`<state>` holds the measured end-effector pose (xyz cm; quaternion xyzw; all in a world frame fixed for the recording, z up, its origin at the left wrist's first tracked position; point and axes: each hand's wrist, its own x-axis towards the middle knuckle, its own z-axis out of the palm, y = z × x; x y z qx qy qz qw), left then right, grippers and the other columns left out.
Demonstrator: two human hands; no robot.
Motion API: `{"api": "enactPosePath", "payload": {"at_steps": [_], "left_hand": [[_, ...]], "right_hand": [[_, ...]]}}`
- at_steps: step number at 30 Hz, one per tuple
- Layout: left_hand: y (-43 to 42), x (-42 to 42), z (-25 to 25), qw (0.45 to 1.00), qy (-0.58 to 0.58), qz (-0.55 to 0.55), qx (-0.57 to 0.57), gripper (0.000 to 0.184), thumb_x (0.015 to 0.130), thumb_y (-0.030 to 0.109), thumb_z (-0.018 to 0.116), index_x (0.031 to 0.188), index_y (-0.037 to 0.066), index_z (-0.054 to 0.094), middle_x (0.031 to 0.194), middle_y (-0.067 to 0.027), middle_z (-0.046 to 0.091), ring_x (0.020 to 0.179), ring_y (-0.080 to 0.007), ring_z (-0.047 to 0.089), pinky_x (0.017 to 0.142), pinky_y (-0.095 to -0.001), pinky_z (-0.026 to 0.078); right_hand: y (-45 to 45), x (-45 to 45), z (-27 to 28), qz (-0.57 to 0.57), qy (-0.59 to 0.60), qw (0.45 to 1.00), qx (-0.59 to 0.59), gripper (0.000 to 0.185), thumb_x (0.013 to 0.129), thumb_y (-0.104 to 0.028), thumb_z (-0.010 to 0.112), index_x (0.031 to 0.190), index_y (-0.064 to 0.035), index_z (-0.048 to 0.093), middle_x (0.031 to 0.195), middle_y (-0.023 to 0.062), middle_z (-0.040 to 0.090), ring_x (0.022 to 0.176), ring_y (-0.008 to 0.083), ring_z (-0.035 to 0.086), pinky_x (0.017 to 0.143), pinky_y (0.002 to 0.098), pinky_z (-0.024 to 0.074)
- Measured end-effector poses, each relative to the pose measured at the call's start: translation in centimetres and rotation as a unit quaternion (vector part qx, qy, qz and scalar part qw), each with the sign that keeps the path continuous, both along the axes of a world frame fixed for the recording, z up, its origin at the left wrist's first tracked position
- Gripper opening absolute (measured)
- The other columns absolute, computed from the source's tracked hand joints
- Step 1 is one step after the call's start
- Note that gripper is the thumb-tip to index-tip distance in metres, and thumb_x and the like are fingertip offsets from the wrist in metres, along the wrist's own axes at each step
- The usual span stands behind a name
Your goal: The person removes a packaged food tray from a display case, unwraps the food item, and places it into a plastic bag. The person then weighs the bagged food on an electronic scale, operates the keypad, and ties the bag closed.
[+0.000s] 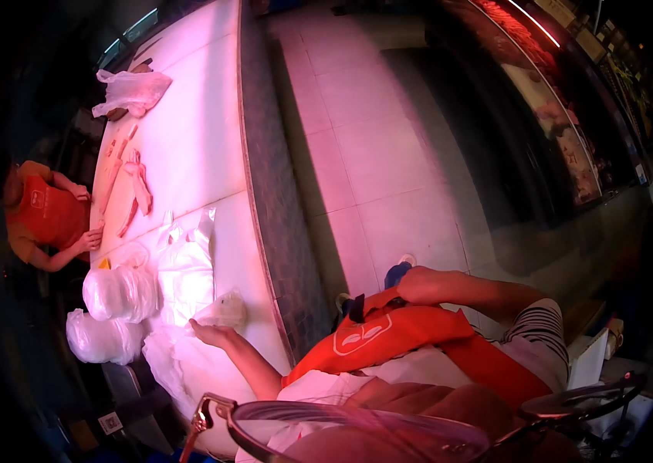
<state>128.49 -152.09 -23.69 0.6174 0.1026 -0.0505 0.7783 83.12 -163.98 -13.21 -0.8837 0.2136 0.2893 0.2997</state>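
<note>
My left hand (209, 333) reaches over the white counter, its fingers pressed together at a thin plastic bag (228, 308). Just beyond it lies a stack of white plastic carrier bags (186, 270), and more crumpled plastic (163, 359) is below the hand. Two bulging, wrapped bags, one clear (120, 293) and one whitish (104, 337), stand at the counter's near left edge. My right hand (413, 285) is low in front of my body by the red apron (373, 339); its fingers are not clear.
Strips of raw meat (140, 184) lie farther along the counter (214, 154), with a bag-covered item (132, 91) beyond. Across it, a co-worker in a red apron (49, 207) has both hands near the meat. A tiled floor (365, 154) and lit display case (566, 139) are on the right.
</note>
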Motion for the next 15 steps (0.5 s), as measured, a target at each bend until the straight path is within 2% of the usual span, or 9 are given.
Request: {"api": "enactPosePath", "payload": {"at_steps": [2,4,6,8,9,12,13,14,15], "left_hand": [[-1.3,-1.7,1.0,0.998,0.031,0.048,0.017,0.053,0.085,0.029,0.049,0.121,-0.009,0.038,0.125,-0.0191,0.039,0.114,-0.0286,0.040,0.097,-0.0377,0.029],[-2.9,-5.6,4.1,0.992,0.033,0.109,0.060,0.051,0.085,0.025,0.049,0.121,-0.010,0.037,0.124,-0.0190,0.040,0.114,-0.0281,0.041,0.097,-0.0372,0.030],[-4.6,-8.5,4.9,0.960,-0.200,0.173,0.093,0.047,0.084,0.018,0.052,0.120,-0.008,0.036,0.123,-0.0181,0.041,0.114,-0.0282,0.039,0.098,-0.0375,0.028],[-7.8,-13.0,7.0,0.821,-0.521,0.188,0.141,0.046,0.084,0.015,0.053,0.120,-0.006,0.036,0.122,-0.0176,0.041,0.114,-0.0283,0.038,0.098,-0.0372,0.028],[-10.0,-14.6,7.4,0.828,-0.534,0.129,0.113,0.045,0.084,0.013,0.054,0.121,-0.004,0.036,0.122,-0.0169,0.040,0.114,-0.0280,0.038,0.098,-0.0369,0.027],[-17.9,-24.1,9.3,0.886,-0.455,-0.090,0.022,0.040,0.086,0.011,0.050,0.121,-0.002,0.036,0.120,-0.0150,0.041,0.112,-0.0256,0.040,0.097,-0.0357,0.029],[-20.2,-27.8,10.0,0.895,-0.410,-0.174,-0.009,0.038,0.087,0.011,0.048,0.121,-0.002,0.036,0.120,-0.0136,0.042,0.112,-0.0240,0.041,0.096,-0.0347,0.030],[-21.9,-30.6,10.6,0.872,-0.396,-0.286,-0.007,0.035,0.088,0.010,0.048,0.119,-0.001,0.038,0.120,-0.0125,0.043,0.112,-0.0222,0.041,0.096,-0.0336,0.031],[-23.3,-32.9,10.5,0.845,-0.393,-0.361,-0.023,0.034,0.087,0.010,0.048,0.119,0.000,0.040,0.119,-0.0120,0.043,0.112,-0.0214,0.042,0.097,-0.0333,0.031]], "right_hand": [[-3.2,-4.0,6.4,-0.048,-0.082,0.995,-0.001,0.022,0.077,-0.020,0.053,0.073,-0.0006,0.062,0.069,0.0166,0.059,0.064,0.0307,0.058,0.059,0.0361,0.0462],[-5.8,-9.0,10.9,-0.195,-0.187,0.963,0.011,0.020,0.079,-0.019,0.052,0.073,-0.0027,0.062,0.064,0.0144,0.059,0.056,0.0253,0.058,0.052,0.0348,0.0464],[-7.1,-14.0,13.5,-0.459,-0.262,0.844,0.089,0.022,0.084,-0.022,0.052,0.082,-0.0018,0.061,0.061,0.0080,0.058,0.051,0.0145,0.056,0.044,0.0280,0.0437],[-7.9,-19.1,11.0,-0.525,-0.495,0.674,0.161,0.028,0.087,-0.025,0.052,0.091,0.0016,0.058,0.061,0.0034,0.057,0.050,0.0093,0.055,0.041,0.0223,0.0427],[-8.3,-20.6,10.1,-0.509,-0.568,0.609,0.219,0.034,0.084,-0.022,0.057,0.104,0.0055,0.051,0.077,0.0081,0.060,0.058,0.0143,0.060,0.048,0.0256,0.0503],[-8.7,-20.5,7.7,-0.477,-0.674,0.489,0.281,0.042,0.082,-0.012,0.058,0.117,0.0041,0.041,0.095,0.0141,0.057,0.075,0.0224,0.063,0.059,0.0374,0.0561],[-9.3,-20.5,6.1,-0.477,-0.667,0.494,0.290,0.047,0.081,-0.011,0.060,0.120,0.0026,0.037,0.102,0.0151,0.054,0.083,0.0252,0.061,0.067,0.0427,0.0545],[-9.8,-20.5,4.6,-0.476,-0.660,0.498,0.299,0.052,0.079,-0.009,0.062,0.122,0.0010,0.034,0.108,0.0162,0.051,0.092,0.0281,0.059,0.074,0.0481,0.0529],[-10.2,-20.0,3.9,-0.493,-0.669,0.461,0.310,0.053,0.079,-0.010,0.062,0.123,-0.0005,0.034,0.108,0.0157,0.052,0.095,0.0281,0.057,0.079,0.0495,0.0504]]}}
